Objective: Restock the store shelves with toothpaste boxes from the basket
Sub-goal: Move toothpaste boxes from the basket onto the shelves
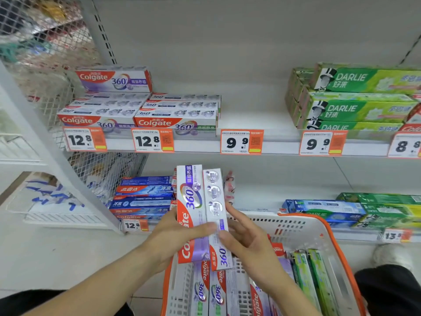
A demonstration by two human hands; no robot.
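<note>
- The white store shelving (262,65) fills the view; its upper shelf (257,124) has a bare stretch in the middle, between Colgate stock on the left and Darlie stock on the right.
- A white basket with an orange rim (337,245) sits low in front of the shelving, holding more Colgate 360 boxes (201,290) and green boxes (305,277) lying lengthwise.
- Green Darlie boxes (360,108) are stacked at the right end of the upper shelf.
- Colgate 360 boxes (139,110) sit in rows at the left end of the upper shelf, with one more box on top of the stack.
- Blue Colgate boxes (142,199) are piled on the lower shelf at the left.
- Two Colgate 360 toothpaste boxes (200,201) are held upright and side by side above the basket, below the upper shelf edge.
- The left hand (173,238) grips the two boxes from the left, thumb laid across their fronts.
- The right hand (248,240) touches the right-hand box, fingers spread and loosely bent against its side; the thumb presses its front.
- Orange-and-white price tags (241,141) line the shelf edge, reading 12.8, 12.8, 9.9, 9.9.
</note>
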